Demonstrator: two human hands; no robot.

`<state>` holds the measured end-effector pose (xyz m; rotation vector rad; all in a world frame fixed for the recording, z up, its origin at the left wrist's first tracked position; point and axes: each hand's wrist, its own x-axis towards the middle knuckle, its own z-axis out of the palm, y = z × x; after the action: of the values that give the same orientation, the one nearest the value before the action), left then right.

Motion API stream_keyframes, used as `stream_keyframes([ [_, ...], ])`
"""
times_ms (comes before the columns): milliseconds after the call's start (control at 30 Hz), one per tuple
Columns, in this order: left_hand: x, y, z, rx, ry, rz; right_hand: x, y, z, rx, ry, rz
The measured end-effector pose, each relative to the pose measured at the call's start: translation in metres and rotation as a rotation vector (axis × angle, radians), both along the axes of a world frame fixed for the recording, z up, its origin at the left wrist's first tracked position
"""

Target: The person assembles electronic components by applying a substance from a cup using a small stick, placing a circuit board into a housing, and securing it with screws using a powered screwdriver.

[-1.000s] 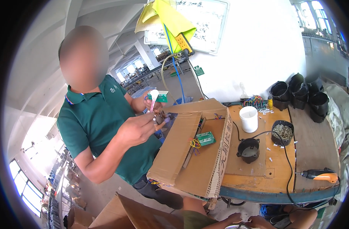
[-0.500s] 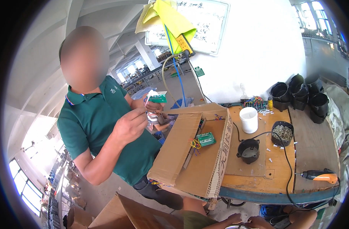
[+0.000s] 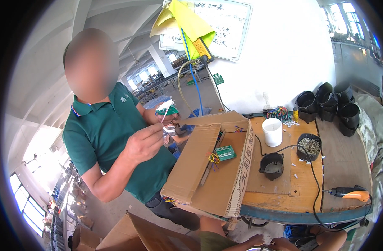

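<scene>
At the lower edge, my left hand (image 3: 255, 241) and my right hand (image 3: 282, 243) are close together, low in front of my lap. Their fingers look curled, and the frame cuts them off. A round, pale-rimmed thing (image 3: 259, 248) shows partly beneath them; I cannot make out what it is. Nearest in front is an open cardboard box (image 3: 218, 184) holding green circuit boards (image 3: 225, 152) with yellow and red wires (image 3: 213, 158). Across the box, a person in a green shirt (image 3: 120, 134) holds a green circuit board (image 3: 171, 110) and a thin white stick (image 3: 165, 112).
A wooden workbench (image 3: 266, 203) carries a white tub (image 3: 272, 132), a black round housing (image 3: 271, 166), a black pot of small metal parts (image 3: 309, 147) and an orange-and-black power screwdriver (image 3: 349, 193) on a cable. Black buckets (image 3: 325, 100) stand behind. Another cardboard box (image 3: 137, 234) lies lower left.
The person opposite has tilted the circuit board and shifted the white stick, which now shows more plainly against it. My hands have hardly moved.
</scene>
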<state>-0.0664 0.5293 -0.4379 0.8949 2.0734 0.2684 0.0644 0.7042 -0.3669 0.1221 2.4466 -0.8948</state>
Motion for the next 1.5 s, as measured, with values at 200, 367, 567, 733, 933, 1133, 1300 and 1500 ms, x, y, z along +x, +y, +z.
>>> stream_keyframes([
  [200, 0.0, 0.0, -0.005, 0.001, 0.009, -0.006, 0.0, -0.001, 0.016, -0.04, 0.003, -0.048],
  [367, 0.0, 0.001, -0.009, 0.001, 0.012, -0.009, -0.002, -0.001, 0.023, -0.025, -0.045, -0.045],
  [567, -0.001, 0.0, -0.005, 0.006, -0.013, -0.021, -0.003, -0.002, 0.015, 0.034, -0.079, 0.002],
  [733, -0.002, 0.0, -0.001, 0.029, -0.037, 0.0, -0.006, -0.001, -0.001, 0.009, -0.098, 0.007],
  [933, -0.003, -0.001, -0.008, 0.028, -0.038, -0.018, -0.005, -0.001, -0.005, 0.024, -0.073, 0.021],
  [1133, -0.001, -0.002, -0.013, 0.037, -0.001, -0.018, -0.007, 0.0, 0.0, 0.004, -0.121, 0.016],
  [1300, -0.001, 0.001, 0.002, 0.004, -0.038, -0.012, -0.006, 0.0, -0.002, 0.004, -0.1, 0.015],
  [1500, -0.001, 0.002, 0.012, 0.016, -0.064, 0.01, -0.004, -0.001, -0.004, 0.013, -0.05, -0.003],
])
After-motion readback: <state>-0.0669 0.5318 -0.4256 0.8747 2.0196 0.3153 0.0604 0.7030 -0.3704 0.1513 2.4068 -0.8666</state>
